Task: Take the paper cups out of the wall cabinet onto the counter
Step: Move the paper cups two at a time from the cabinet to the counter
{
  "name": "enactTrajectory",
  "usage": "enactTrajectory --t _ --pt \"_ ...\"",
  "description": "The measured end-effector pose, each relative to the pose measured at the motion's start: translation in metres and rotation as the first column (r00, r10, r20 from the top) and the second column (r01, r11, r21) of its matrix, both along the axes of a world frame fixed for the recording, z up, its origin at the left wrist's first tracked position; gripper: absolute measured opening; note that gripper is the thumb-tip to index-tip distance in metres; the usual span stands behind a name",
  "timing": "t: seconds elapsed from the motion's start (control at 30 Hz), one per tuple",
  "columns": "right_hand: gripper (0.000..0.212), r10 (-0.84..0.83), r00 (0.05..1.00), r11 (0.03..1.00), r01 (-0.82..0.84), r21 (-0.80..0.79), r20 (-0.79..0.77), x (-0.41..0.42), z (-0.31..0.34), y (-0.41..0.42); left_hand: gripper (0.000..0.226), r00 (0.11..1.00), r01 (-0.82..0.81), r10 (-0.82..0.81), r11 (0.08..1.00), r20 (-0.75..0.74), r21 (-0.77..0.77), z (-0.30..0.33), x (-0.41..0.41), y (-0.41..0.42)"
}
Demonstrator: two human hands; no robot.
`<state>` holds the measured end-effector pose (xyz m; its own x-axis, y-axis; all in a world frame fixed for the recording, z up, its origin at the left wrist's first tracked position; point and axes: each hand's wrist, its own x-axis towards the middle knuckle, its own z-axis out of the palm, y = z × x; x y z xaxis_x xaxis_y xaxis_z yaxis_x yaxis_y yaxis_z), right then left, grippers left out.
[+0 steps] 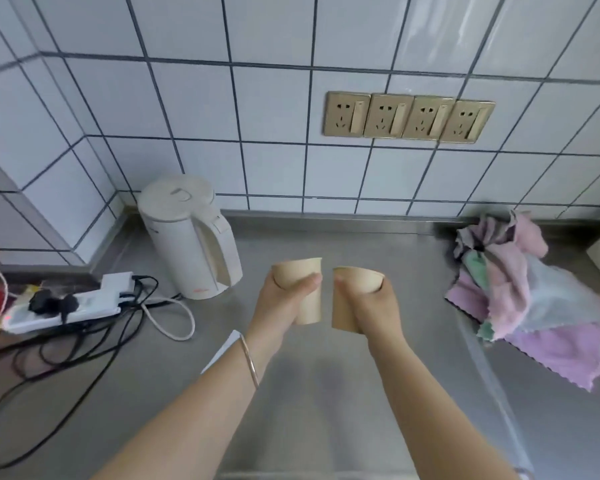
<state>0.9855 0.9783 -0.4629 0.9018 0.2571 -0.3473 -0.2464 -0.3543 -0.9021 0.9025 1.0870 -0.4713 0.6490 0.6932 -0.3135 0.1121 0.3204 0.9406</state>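
Head view: right of the kettle (191, 237), the left hand (284, 299) and right hand (368, 299) each grasp a paper cup (300, 271), (355, 277), fingers curled round it.

kettle (191, 237) left of cups (300, 292), cloths (534, 292) right

two tan paper cups (300, 271) (357, 279), upright, side by side, held above counter (326, 393)

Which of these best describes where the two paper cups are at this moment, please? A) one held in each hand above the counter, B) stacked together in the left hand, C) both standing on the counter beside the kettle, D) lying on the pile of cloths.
A: the left hand grips one paper cup and the right hand grips the other paper cup, both above the counter.
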Motion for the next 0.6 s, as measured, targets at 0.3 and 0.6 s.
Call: enactTrajectory --t 0.3,0.6 --pt "0.044 -0.005 0.995 1.000 0.003 -0.030 -0.098 0.061 -0.036 0.065 0.079 0.995 0.038 -0.036 0.999 -0.094 0.016 -0.035 0.059 0.073" --pt "0.060 0.134 0.990 0.991 -0.134 -0.005 0.053 0.134 -0.088 0.115 0.050 0.978 -0.137 0.151 0.986 -0.147 0.099 -0.095 0.129 0.117"
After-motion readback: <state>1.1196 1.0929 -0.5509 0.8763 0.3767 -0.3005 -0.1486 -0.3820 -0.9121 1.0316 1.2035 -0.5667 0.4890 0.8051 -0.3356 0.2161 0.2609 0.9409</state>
